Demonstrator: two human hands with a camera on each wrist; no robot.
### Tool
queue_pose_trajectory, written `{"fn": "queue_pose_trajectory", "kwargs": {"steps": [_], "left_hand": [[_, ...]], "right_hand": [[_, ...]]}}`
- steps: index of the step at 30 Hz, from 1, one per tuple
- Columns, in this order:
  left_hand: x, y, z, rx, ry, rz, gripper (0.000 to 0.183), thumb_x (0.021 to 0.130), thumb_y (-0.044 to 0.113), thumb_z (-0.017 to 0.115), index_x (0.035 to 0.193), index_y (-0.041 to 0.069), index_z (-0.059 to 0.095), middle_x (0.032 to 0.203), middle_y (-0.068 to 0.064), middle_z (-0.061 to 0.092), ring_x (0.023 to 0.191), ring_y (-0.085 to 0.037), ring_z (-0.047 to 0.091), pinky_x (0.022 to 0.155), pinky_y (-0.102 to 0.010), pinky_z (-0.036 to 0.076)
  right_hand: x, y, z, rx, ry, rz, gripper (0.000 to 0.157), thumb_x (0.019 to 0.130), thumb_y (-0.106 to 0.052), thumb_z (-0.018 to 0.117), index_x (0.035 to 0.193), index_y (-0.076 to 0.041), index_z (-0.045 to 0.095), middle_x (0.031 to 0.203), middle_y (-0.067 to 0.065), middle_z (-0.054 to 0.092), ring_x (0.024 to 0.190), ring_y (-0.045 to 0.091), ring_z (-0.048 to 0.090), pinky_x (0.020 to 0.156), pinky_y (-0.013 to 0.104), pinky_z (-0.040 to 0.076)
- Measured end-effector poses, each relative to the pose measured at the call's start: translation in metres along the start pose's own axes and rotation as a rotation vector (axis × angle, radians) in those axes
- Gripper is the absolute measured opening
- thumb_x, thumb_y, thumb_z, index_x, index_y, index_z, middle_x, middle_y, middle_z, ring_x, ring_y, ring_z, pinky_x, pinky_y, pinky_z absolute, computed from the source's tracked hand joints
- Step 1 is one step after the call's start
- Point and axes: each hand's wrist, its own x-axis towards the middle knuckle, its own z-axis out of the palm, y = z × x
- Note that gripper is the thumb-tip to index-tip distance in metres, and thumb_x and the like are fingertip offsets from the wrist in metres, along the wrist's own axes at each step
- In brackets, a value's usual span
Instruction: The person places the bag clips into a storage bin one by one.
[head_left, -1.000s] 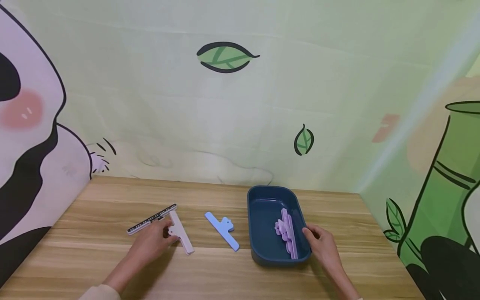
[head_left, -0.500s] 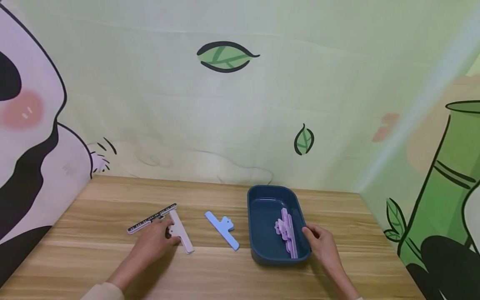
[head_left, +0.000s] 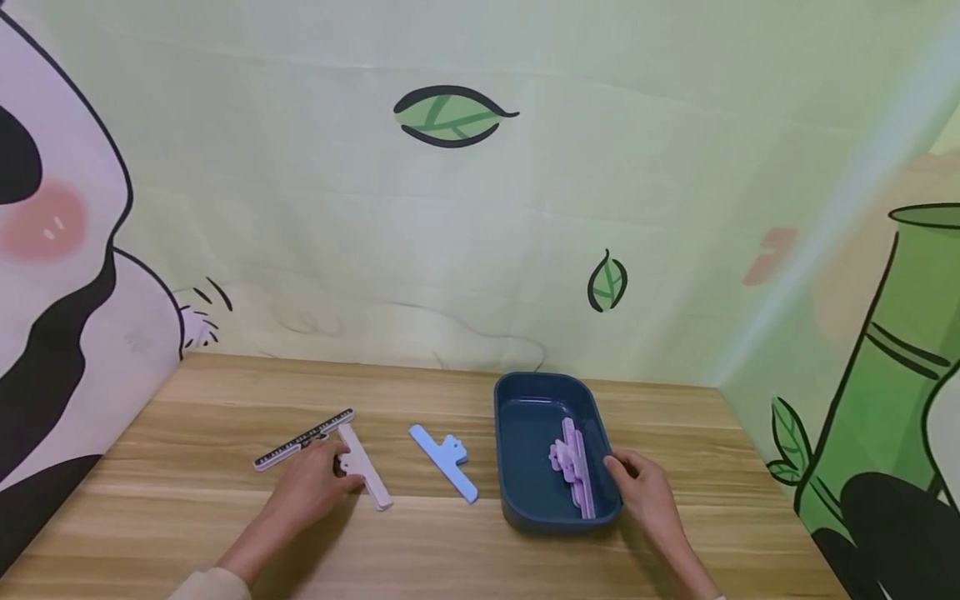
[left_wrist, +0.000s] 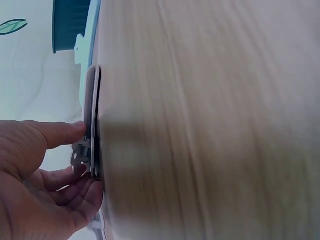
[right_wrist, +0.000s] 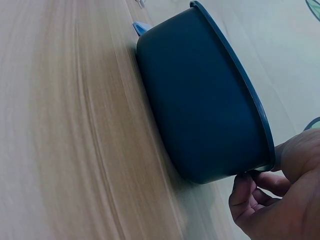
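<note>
My left hand (head_left: 309,485) holds a pale pink bag clip (head_left: 367,473) at its handle, thumb on one side and fingers on the other. The left wrist view shows this clip (left_wrist: 92,107) on edge, close along the tabletop. A black-and-white bag clip (head_left: 303,439) lies just beyond, its far end near the pink one's. To the right is a blue bag clip (head_left: 444,463), lying flat. My right hand (head_left: 647,490) pinches the right rim of a navy plastic box (head_left: 528,483), in which purple bag clips (head_left: 579,467) lie together. The right wrist view shows fingers under the box's rim (right_wrist: 260,115).
The wooden table (head_left: 420,550) ends at the back against a pale green cloth (head_left: 337,208) printed with leaves and a panda. A printed green bamboo stalk (head_left: 900,333) is at the right side.
The pale pink bag clip's near end has shifted slightly to the right, along with my left hand. My right hand and the box have stayed in place.
</note>
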Motion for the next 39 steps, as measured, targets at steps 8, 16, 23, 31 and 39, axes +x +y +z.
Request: {"fn": "queue_pose_trajectory", "kwargs": {"steps": [8, 16, 23, 31, 39], "left_hand": [[0.001, 0.009, -0.001, -0.094, -0.014, -0.029, 0.052, 0.083, 0.015, 0.086, 0.121, -0.013, 0.064, 0.107, -0.021, 0.069, 0.095, -0.030, 0.061, 0.082, -0.049, 0.053], [-0.001, 0.010, -0.004, -0.192, -0.007, -0.037, 0.053, 0.083, 0.013, 0.085, 0.124, -0.013, 0.063, 0.096, -0.014, 0.070, 0.089, -0.025, 0.065, 0.077, -0.043, 0.054], [-0.006, 0.016, -0.014, -0.386, -0.017, -0.038, 0.048, 0.085, 0.004, 0.080, 0.126, -0.014, 0.062, 0.096, -0.014, 0.069, 0.087, -0.025, 0.067, 0.066, -0.030, 0.055], [-0.008, 0.022, -0.027, -0.397, 0.003, 0.013, 0.051, 0.086, 0.005, 0.079, 0.131, -0.012, 0.061, 0.092, -0.008, 0.066, 0.083, -0.019, 0.061, 0.064, -0.025, 0.050], [-0.012, 0.032, -0.040, -0.369, 0.020, 0.012, 0.055, 0.088, 0.010, 0.081, 0.134, -0.011, 0.059, 0.095, -0.010, 0.066, 0.088, -0.021, 0.062, 0.066, -0.027, 0.052]], "right_hand": [[0.001, 0.001, 0.000, -0.011, -0.003, 0.007, 0.031, 0.104, -0.014, 0.063, 0.121, 0.012, 0.069, 0.111, 0.021, 0.071, 0.098, 0.025, 0.063, 0.079, 0.028, 0.051], [0.001, 0.001, 0.000, -0.003, -0.007, 0.013, 0.031, 0.104, -0.014, 0.062, 0.121, 0.012, 0.069, 0.111, 0.020, 0.071, 0.097, 0.024, 0.062, 0.079, 0.027, 0.051], [0.000, 0.001, 0.001, 0.006, -0.003, 0.026, 0.029, 0.104, -0.013, 0.062, 0.120, 0.010, 0.070, 0.107, 0.017, 0.071, 0.094, 0.022, 0.061, 0.077, 0.025, 0.050], [0.000, 0.001, 0.001, 0.006, -0.004, 0.017, 0.030, 0.104, -0.014, 0.063, 0.120, 0.011, 0.069, 0.111, 0.020, 0.071, 0.098, 0.024, 0.062, 0.078, 0.026, 0.050], [0.000, 0.001, 0.001, 0.006, 0.000, 0.024, 0.030, 0.104, -0.013, 0.063, 0.120, 0.011, 0.069, 0.109, 0.019, 0.072, 0.097, 0.023, 0.062, 0.079, 0.025, 0.050]]}}
